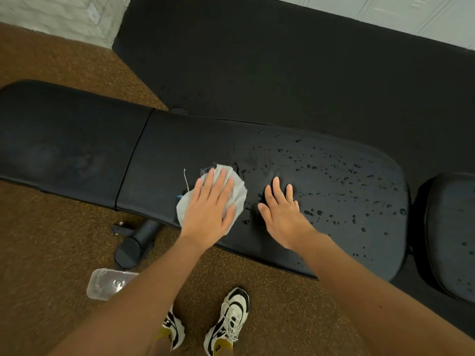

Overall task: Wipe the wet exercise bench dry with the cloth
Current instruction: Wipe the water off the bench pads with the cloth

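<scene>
A black padded exercise bench [164,155] runs across the view from left to right. Many water drops [341,181] cover its right half, while the part left of the cloth looks dry. A pale grey cloth [237,192] with frayed threads lies flat on the pad near its front edge. My left hand [209,209] presses on the cloth with straight, spread fingers. My right hand [284,214] rests flat on the wet pad just right of the cloth, fingers straight, holding nothing.
A second wet pad [452,235] sits at the far right. A black bench foot tube [138,242] juts out over the brown floor. A clear plastic container [108,282] lies by my left forearm. My shoes [230,319] stand below; a black mat [282,73] lies behind the bench.
</scene>
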`<state>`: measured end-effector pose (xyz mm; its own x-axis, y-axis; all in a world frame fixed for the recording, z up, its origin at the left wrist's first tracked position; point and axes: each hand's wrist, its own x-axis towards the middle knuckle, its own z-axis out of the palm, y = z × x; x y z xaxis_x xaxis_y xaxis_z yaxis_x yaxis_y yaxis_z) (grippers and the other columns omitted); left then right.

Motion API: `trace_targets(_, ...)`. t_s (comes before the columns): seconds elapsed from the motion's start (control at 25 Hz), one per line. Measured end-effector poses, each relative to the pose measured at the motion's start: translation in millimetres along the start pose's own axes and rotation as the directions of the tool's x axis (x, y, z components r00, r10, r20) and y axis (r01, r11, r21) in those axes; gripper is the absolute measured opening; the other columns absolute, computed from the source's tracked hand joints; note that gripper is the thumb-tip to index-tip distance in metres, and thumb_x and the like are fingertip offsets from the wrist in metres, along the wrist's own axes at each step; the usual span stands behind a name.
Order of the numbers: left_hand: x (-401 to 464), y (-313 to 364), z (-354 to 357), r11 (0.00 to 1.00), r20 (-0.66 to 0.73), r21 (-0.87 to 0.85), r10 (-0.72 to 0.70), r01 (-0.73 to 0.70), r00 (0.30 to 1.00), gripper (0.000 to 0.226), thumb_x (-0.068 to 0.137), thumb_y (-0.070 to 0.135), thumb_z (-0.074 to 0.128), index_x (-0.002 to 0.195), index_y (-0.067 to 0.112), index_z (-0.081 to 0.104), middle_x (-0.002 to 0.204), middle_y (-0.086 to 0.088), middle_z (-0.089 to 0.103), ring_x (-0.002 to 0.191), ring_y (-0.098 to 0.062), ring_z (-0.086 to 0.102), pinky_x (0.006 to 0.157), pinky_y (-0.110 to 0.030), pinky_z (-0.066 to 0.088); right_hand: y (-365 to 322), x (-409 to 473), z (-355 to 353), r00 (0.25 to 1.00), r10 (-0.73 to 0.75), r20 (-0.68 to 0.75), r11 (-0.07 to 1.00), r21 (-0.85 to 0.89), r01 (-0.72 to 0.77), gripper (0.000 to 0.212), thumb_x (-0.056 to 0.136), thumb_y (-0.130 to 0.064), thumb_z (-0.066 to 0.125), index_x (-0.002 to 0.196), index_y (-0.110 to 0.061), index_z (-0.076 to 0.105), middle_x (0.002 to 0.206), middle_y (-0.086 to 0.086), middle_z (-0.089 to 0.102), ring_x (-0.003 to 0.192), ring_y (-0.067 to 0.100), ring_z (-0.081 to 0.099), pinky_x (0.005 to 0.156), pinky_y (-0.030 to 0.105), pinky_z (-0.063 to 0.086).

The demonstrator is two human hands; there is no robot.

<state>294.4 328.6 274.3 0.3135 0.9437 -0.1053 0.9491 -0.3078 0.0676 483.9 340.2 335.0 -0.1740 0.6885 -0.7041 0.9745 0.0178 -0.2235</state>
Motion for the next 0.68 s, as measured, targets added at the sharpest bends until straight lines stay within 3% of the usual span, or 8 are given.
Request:
trace_targets(0.12,-12.6,-30.1,0.6,0.997,0.019,-0.018,0.075,-0.075,0.997,0.06,0.095,0.041,0.02,0.148,0.013,0.027,0.158,-0.008,0.015,0.146,-0.027,0.01,0.117,-0.045,0.012,-0.5,-2.0,-4.1,1.0,-0.003,0.013,0.998,0.057,0.003,0.057,0.103,-0.035,0.014,0.151,-0.012,-0.004,0.157,0.005,-0.022,0.143,0.036,-0.019,0.116,0.05,0.006)
trace_targets(0.28,14.0,-26.1,0.0,0.969,-0.026,-0.063,-0.24,0.238,0.97,0.063,0.093,0.043,0.019,0.149,0.014,0.023,0.158,-0.01,0.016,0.145,-0.031,0.008,0.116,-0.049,0.009,-2.3,-1.1,-2.2,1.0,0.004,0.002,0.997,0.08,-0.004,0.057,0.103,-0.036,0.015,0.151,-0.012,-0.004,0.157,0.004,-0.022,0.143,0.035,-0.019,0.116,0.051,0.005)
trace_targets(0.32,13.5,-17.2,0.4,0.962,-0.025,-0.069,-0.265,0.263,0.964,0.063,0.093,0.044,0.019,0.149,0.015,0.02,0.158,-0.01,0.014,0.146,-0.031,0.006,0.116,-0.05,0.007,-2.9,-0.9,-1.6,1.0,0.007,-0.002,0.996,0.092,-0.007,0.057,0.103,-0.037,0.015,0.151,-0.013,-0.004,0.157,0.004,-0.022,0.143,0.035,-0.019,0.117,0.05,0.005)
trace_targets(0.44,-17.1,8.9,5.5,0.997,0.02,-0.037,-0.063,0.064,0.998,0.06,0.096,0.045,0.021,0.15,0.018,0.019,0.159,-0.008,0.012,0.146,-0.029,0.004,0.116,-0.052,0.012,-3.3,-2.6,-2.5,1.0,0.007,-0.004,0.996,0.093,-0.006,0.057,0.103,-0.036,0.015,0.151,-0.013,-0.004,0.157,0.003,-0.022,0.143,0.034,-0.019,0.117,0.05,0.005)
trace_targets(0.56,-40.5,-5.2,9.3,0.99,0.027,0.009,0.141,-0.141,0.99,0.057,0.097,0.04,0.023,0.149,0.018,0.023,0.158,-0.006,0.016,0.145,-0.028,0.011,0.114,-0.05,0.018,-2.7,-5.8,-5.9,1.0,-0.005,-0.004,0.994,0.114,0.005,0.055,0.103,-0.033,0.015,0.151,-0.013,-0.002,0.157,0.002,-0.021,0.143,0.032,-0.018,0.118,0.049,0.006)
trace_targets(0.6,-39.3,-19.7,10.7,0.99,0.006,0.026,0.139,-0.139,0.99,0.057,0.096,0.039,0.022,0.15,0.019,0.02,0.158,-0.007,0.017,0.145,-0.028,0.011,0.115,-0.05,0.015,-2.6,-6.1,-6.4,1.0,-0.005,-0.009,0.993,0.121,0.006,0.055,0.103,-0.034,0.015,0.151,-0.013,-0.002,0.158,0.002,-0.02,0.144,0.032,-0.018,0.118,0.048,0.006)
trace_targets(0.68,-33.5,-50.7,10.4,1.0,-0.019,0.021,-0.012,0.013,1.0,0.056,0.097,0.037,0.018,0.15,0.019,0.015,0.158,-0.008,0.016,0.145,-0.029,0.011,0.116,-0.049,0.01,-3.1,-5.4,-4.6,1.0,0.006,-0.021,0.992,0.124,-0.003,0.056,0.103,-0.036,0.015,0.152,-0.014,-0.002,0.158,0.002,-0.02,0.144,0.032,-0.018,0.117,0.049,0.006)
